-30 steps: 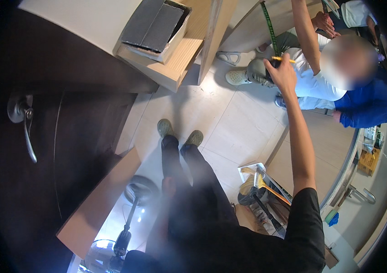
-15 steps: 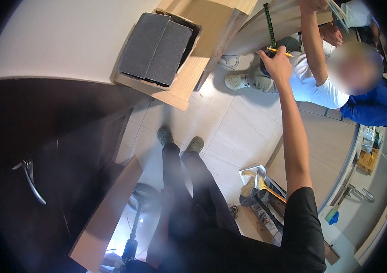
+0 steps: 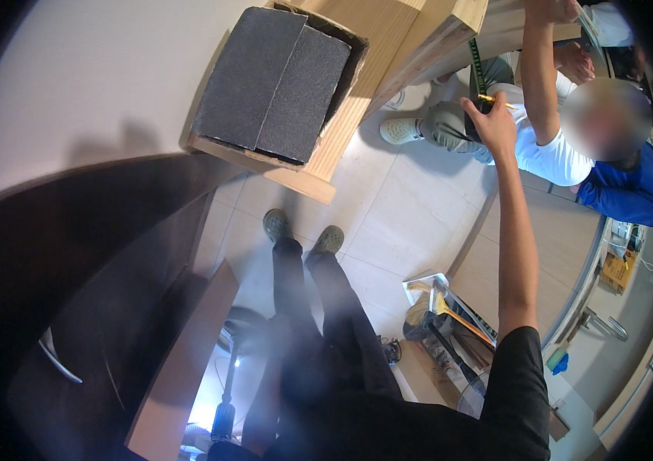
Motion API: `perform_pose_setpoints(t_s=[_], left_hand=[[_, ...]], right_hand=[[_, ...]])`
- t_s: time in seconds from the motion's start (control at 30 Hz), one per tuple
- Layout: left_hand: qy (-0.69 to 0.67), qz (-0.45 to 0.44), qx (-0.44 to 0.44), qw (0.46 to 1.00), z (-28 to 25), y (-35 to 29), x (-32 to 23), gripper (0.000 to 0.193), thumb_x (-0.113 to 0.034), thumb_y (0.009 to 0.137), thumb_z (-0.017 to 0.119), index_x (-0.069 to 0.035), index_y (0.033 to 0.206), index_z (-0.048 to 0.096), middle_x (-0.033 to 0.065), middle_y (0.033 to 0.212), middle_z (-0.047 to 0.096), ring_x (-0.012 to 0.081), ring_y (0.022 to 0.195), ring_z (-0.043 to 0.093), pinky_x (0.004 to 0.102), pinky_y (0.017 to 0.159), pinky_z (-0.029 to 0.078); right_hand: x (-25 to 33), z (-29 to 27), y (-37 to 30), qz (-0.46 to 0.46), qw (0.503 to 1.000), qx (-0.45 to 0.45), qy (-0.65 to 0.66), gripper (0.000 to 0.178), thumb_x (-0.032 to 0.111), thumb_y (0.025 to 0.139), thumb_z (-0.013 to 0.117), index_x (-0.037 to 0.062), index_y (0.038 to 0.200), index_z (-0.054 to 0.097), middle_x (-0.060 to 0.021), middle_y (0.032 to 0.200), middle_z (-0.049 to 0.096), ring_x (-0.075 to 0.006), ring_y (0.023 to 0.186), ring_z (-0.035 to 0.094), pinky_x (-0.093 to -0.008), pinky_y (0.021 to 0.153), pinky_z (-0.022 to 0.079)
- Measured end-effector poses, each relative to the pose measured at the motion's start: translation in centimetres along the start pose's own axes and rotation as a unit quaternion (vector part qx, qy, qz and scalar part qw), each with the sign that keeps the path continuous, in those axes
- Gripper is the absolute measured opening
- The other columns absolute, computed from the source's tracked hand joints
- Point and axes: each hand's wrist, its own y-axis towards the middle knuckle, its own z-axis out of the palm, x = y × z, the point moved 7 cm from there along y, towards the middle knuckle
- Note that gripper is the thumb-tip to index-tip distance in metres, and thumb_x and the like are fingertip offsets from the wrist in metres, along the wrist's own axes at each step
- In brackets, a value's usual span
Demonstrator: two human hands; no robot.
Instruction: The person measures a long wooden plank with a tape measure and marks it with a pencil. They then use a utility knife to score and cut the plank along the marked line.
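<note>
My right arm reaches up at the right, and my right hand (image 3: 497,131) is closed around a dark tape measure (image 3: 471,127). A yellow pencil (image 3: 506,101) is also held in those fingers. From the case the green tape blade (image 3: 477,65) runs up to the edge of a pale wooden board (image 3: 438,50), which hides its far end. My left arm hangs low at my side. What shows of my left hand (image 3: 283,329) is blurred against my dark trousers, and its fingers cannot be made out.
A cardboard box with black slabs (image 3: 272,84) rests on a wooden ledge (image 3: 315,184). A co-worker in a white shirt (image 3: 545,142) crouches beyond my right hand, one arm raised. Brushes in a bin (image 3: 438,303), a lit lamp stand (image 3: 224,407), a leaning board (image 3: 180,369) and a dark door (image 3: 73,284) surround me.
My right hand, with tape measure and pencil, has shifted slightly right and down. The box and wooden boards appear larger and farther right, and less tape blade shows.
</note>
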Motion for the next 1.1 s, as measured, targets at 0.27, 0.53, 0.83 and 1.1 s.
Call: perform_pose_setpoints(t_s=[0.27,0.53,0.83,1.1], left_hand=[[0.034,0.012,0.004,0.999,-0.2,0.5,0.0,0.021,-0.023,0.100,0.055,-0.004,0.107,0.060,0.0095,0.103,0.057,0.0167,0.076,0.063,0.0301,0.066,0.054],[0.058,0.030,0.004,0.998,-0.3,1.0,-1.0,0.023,-0.025,0.100,0.055,-0.004,0.105,0.062,0.0108,0.100,0.059,0.0163,0.072,0.063,0.0298,0.065,0.053],[0.055,0.033,0.008,0.998,-0.3,1.0,-1.4,0.021,-0.023,0.100,0.055,-0.004,0.105,0.061,0.0102,0.101,0.058,0.0155,0.071,0.062,0.0291,0.064,0.052],[0.030,0.033,-0.003,0.999,-0.3,0.8,-1.3,0.019,-0.022,0.100,0.055,-0.004,0.104,0.060,0.0095,0.099,0.056,0.0149,0.072,0.062,0.0288,0.064,0.052]], right_hand=[[-0.3,-0.4,0.4,-0.022,0.999,-0.012,-0.037,0.065,0.059,0.079,0.068,0.0041,0.106,0.045,-0.0246,0.088,0.069,-0.0422,0.088,0.068,-0.0482,0.074,0.052],[-0.5,-0.2,0.1,-0.025,0.999,-0.016,-0.041,0.063,0.059,0.080,0.067,0.0048,0.105,0.044,-0.0238,0.086,0.069,-0.0419,0.085,0.068,-0.0485,0.072,0.052],[-1.5,0.1,0.1,-0.019,0.998,-0.024,-0.056,0.062,0.058,0.081,0.067,0.0055,0.106,0.046,-0.0241,0.087,0.069,-0.0419,0.086,0.068,-0.0477,0.074,0.052],[-2.7,0.2,-1.0,0.011,0.999,-0.016,-0.051,0.065,0.060,0.078,0.068,0.0050,0.107,0.047,-0.0242,0.090,0.069,-0.0423,0.089,0.068,-0.0482,0.077,0.052]])
